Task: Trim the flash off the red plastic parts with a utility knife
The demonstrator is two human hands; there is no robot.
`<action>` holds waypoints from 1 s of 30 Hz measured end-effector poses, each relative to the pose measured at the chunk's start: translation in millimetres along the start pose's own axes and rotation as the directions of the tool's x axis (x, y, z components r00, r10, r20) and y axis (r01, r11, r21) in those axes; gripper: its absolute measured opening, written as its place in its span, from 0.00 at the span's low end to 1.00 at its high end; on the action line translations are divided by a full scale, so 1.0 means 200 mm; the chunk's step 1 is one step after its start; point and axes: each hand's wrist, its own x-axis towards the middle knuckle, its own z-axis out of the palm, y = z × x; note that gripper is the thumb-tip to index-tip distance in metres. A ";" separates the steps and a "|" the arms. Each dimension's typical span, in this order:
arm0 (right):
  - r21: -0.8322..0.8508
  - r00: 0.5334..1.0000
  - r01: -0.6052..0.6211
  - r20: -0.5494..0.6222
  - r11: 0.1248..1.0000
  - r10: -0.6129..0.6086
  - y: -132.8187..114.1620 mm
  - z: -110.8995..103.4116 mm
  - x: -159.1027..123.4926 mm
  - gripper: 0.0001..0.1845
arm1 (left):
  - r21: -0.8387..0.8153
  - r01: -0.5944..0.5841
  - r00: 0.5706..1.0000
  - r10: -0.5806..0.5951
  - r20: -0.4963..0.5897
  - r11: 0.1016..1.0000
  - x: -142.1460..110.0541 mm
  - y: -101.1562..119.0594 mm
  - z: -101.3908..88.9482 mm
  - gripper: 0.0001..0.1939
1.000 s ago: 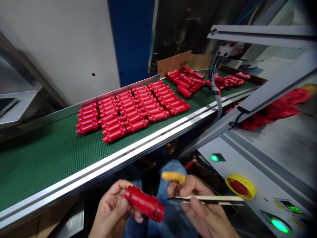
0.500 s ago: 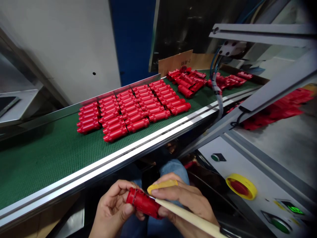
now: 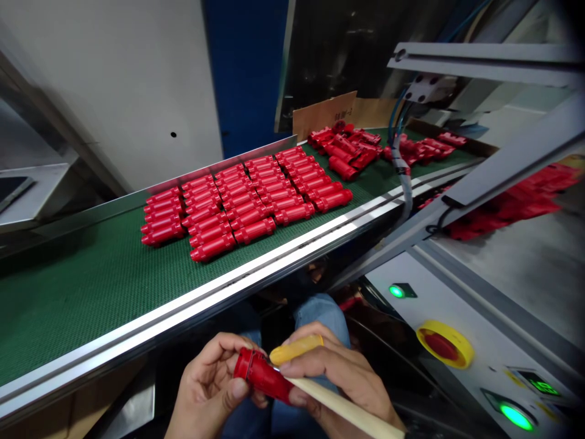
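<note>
Red cylinder (image 3: 262, 374), long axis aslant, right end against right hand (image 3: 351, 373)

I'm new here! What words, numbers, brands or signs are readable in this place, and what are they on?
Nothing reads clearly enough to quote.
Cardboard behind the belt: dark printed characters, too blurred.
Small green display on the control panel: lit characters, too blurred.
Red part in the left hand: no lettering I can make out.
</note>
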 end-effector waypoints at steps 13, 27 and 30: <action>0.465 0.925 -0.348 0.025 0.814 0.380 0.04 0.07 -0.06 0.12 | -0.048 0.084 0.996 -0.084 -0.003 0.995 0.01 -0.01 0.00 0.20; 0.420 0.707 -0.629 -0.041 0.654 0.706 0.10 -0.13 -0.09 0.21 | 0.049 -0.090 0.989 0.095 -0.112 0.995 0.01 0.07 0.00 0.18; 0.322 0.544 -0.806 0.072 0.496 0.836 0.08 -0.03 -0.10 0.33 | 0.068 -0.142 0.982 0.149 -0.119 0.988 0.01 0.05 0.00 0.18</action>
